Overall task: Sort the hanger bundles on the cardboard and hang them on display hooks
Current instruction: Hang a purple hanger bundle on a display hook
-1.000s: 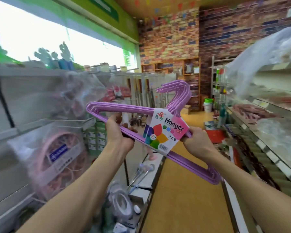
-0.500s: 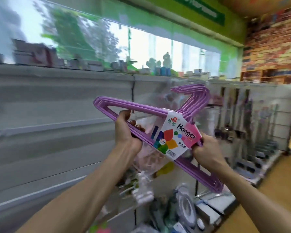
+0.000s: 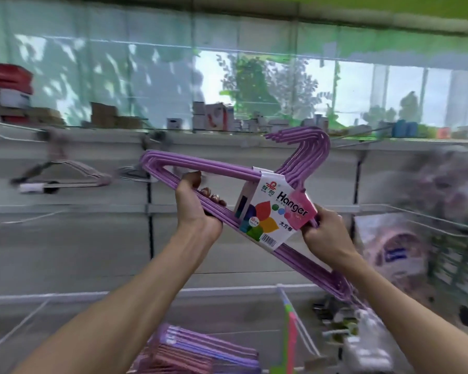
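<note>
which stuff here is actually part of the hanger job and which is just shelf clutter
Part of the job:
purple hanger bundle, gripped by the left hand and the right hand
display hook on the wall panel
hung hangers, blurred
stacked hanger bundles below

Just lying about:
small boxes on the top shelf
bagged goods at right

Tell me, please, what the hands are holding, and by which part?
Both grip the purple plastic hanger bundle: left hand on its bottom bar, right hand beside the label.
</note>
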